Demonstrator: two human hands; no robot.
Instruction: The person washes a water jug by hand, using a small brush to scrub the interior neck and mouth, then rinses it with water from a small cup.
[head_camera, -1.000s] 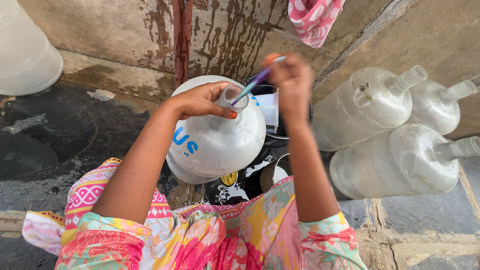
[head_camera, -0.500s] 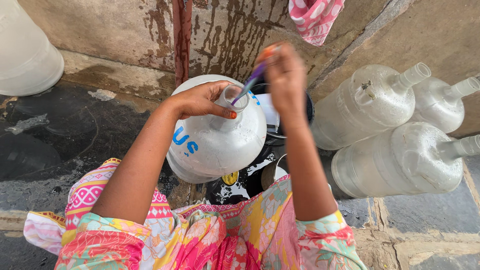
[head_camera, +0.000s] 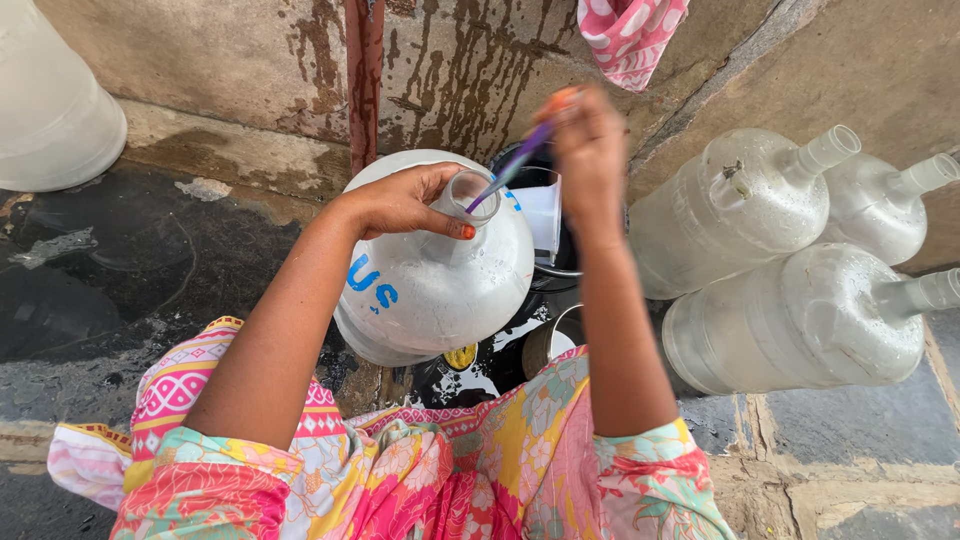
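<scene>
The left hand (head_camera: 405, 203) curls around the neck of a large white water jug (head_camera: 435, 270), fingers (head_camera: 452, 228) wrapped just under its open mouth. Above and beside it, the right hand (head_camera: 590, 145) is clenched on a purple-handled brush (head_camera: 510, 172), whose lower end dips into that mouth. Three more jugs (head_camera: 790, 310) lie beyond the right hand.

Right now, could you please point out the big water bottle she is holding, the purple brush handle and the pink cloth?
water bottle (head_camera: 430, 290), head view, rounded shoulder.
brush handle (head_camera: 505, 178), head view, mid-shaft.
pink cloth (head_camera: 630, 35), head view, centre.
</scene>
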